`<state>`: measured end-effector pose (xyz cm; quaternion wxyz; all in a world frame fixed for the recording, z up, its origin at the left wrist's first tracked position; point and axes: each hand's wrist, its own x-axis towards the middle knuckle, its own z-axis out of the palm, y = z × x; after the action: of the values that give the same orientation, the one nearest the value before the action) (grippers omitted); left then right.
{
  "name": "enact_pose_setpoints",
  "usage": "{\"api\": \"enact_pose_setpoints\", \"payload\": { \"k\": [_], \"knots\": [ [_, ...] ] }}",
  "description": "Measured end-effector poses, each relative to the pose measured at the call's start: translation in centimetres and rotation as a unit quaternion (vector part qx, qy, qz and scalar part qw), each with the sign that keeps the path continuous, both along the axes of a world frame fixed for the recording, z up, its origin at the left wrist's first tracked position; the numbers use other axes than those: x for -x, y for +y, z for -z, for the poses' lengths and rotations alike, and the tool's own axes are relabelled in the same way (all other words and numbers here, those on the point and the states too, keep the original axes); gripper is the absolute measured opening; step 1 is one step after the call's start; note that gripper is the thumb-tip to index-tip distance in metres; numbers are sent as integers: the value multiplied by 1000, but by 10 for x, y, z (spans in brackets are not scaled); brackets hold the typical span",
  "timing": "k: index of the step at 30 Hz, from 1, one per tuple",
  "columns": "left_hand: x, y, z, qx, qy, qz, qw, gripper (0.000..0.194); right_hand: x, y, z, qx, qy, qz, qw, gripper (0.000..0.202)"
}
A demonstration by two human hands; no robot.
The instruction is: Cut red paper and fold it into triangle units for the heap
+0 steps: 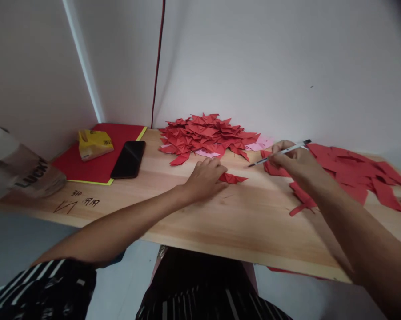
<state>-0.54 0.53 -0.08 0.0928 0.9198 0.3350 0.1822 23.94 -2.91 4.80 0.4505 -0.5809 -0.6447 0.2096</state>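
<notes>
My left hand (205,178) rests on the wooden tabletop with its fingers bent over a small folded piece of red paper (234,178). Only the pointed right end of that piece shows; the rest is under the fingers. In my right hand (289,156) is a slim white pen (280,152), its dark tip slanting down to the left, above the table and apart from the red piece. Just behind my left hand lies a heap of folded red paper pieces (203,132). Flat red paper strips (343,166) are spread beyond and beneath my right hand.
A black phone (128,159) lies at the left, partly on a red sheet (83,171) with yellow edges. A yellow packet (94,144) sits on that sheet. At the far left stands a clear bag (37,175) with dark lettering. A red cable (158,58) hangs along the wall.
</notes>
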Motion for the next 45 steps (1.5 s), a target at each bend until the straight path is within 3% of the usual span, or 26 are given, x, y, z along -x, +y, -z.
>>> {"api": "enact_pose_setpoints", "payload": {
  "k": [2, 4, 8, 11, 14, 18, 21, 24, 45],
  "knots": [
    [-2, 1, -6, -8, 43, -1, 999, 34, 13, 7, 9, 51, 181, -53, 981, 2],
    [-3, 5, -7, -15, 55, 17, 998, 33, 26, 13, 22, 38, 284, -88, 954, 10],
    [-3, 13, 3, -40, -1, 40, 998, 25, 39, 16, 46, 75, 359, -103, 925, 27],
    [-1, 15, 12, -79, -33, 52, 995, 26, 38, 12, 54, 87, 379, -86, 917, 36],
    [0, 15, 14, -103, -16, 71, 992, 29, 38, 6, 53, 45, 351, -34, 935, 24],
    [2, 15, 11, -92, -12, 72, 993, 31, 38, -4, 50, 83, 221, 5, 972, 22],
    [2, 15, 9, -86, -9, 74, 993, 28, 39, -9, 48, 84, 39, -16, 996, 11],
    [2, 15, 10, -74, -19, 78, 994, 28, 40, -8, 44, 81, -66, -33, 994, 15],
    [3, 13, 8, -61, -18, 78, 995, 25, 47, -8, 42, 88, -141, -46, 985, 17]
  ]
}}
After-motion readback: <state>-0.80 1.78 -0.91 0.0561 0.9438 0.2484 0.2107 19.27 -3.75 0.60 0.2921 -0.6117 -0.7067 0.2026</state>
